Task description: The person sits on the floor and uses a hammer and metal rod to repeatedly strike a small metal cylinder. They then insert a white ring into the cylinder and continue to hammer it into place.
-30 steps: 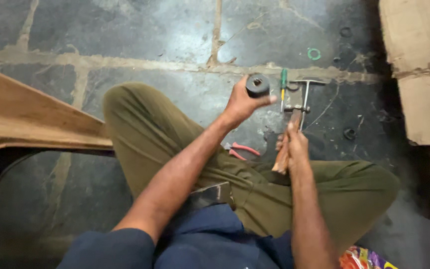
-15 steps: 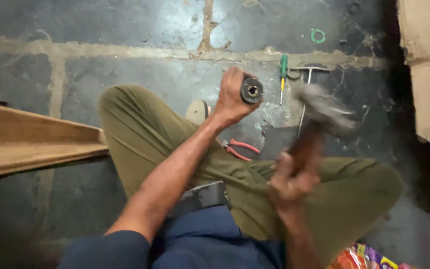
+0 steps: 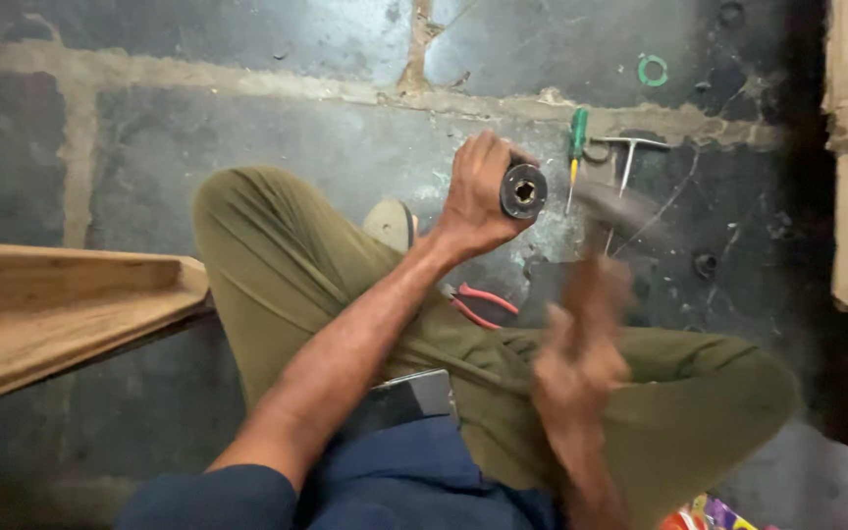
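Head view: my left hand [image 3: 473, 201] grips a dark round metal part [image 3: 523, 190] above the stone floor [image 3: 277, 128]; my blurred right hand [image 3: 573, 368] clasps a hammer [image 3: 609, 218]; green screwdriver [image 3: 575, 137] beyond.

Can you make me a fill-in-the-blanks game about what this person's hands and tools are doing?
1. The left hand holds a dark round metal part with a ____ in its middle.
2. The green-handled screwdriver lies on the stone ____.
3. The pliers beside the person's leg have ____ handles.
4. The right hand looks ____ because it is moving fast.

Missing words: hole; floor; red; blurred
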Motion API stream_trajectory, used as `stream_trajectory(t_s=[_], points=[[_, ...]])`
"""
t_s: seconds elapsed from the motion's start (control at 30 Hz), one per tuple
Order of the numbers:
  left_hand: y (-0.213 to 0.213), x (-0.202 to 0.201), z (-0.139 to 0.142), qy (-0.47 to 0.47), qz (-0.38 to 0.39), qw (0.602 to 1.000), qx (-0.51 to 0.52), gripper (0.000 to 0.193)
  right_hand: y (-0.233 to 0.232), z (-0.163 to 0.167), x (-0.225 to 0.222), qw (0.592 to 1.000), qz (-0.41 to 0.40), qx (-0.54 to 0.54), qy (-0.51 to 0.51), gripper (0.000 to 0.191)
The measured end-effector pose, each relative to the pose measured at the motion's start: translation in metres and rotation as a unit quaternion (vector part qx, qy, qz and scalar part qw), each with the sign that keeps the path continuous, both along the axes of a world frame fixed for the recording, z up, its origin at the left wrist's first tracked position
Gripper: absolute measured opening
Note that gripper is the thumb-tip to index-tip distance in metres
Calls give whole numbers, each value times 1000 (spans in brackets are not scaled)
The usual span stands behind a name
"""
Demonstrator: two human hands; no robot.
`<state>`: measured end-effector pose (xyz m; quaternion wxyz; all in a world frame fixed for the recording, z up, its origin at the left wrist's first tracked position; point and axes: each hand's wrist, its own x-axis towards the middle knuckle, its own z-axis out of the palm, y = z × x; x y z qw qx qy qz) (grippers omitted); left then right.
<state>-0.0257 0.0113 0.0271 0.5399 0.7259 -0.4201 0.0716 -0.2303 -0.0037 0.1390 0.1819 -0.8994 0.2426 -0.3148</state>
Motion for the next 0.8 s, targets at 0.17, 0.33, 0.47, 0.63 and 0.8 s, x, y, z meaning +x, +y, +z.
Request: stream_trajectory(t_s=[0.17, 0.33, 0.47, 0.63, 0.8], points=[[8, 1, 1, -9, 27, 999, 30, 40, -15, -16, 1, 977, 12, 187, 102, 60], [4, -1, -3, -6, 19, 999, 25, 43, 9, -9, -50, 930, -111, 338, -87, 51], [6, 0, -5, -20, 2, 999, 28, 41, 2, -40, -44, 929, -27, 323, -178, 32], [14, 4, -3, -5, -3, 1000, 28, 40, -19, -36, -5, 963, 8, 253, 95, 57], [9, 0, -3, -6, -7, 1000, 8, 43, -2, 21, -26, 948, -54, 305, -67, 57]])
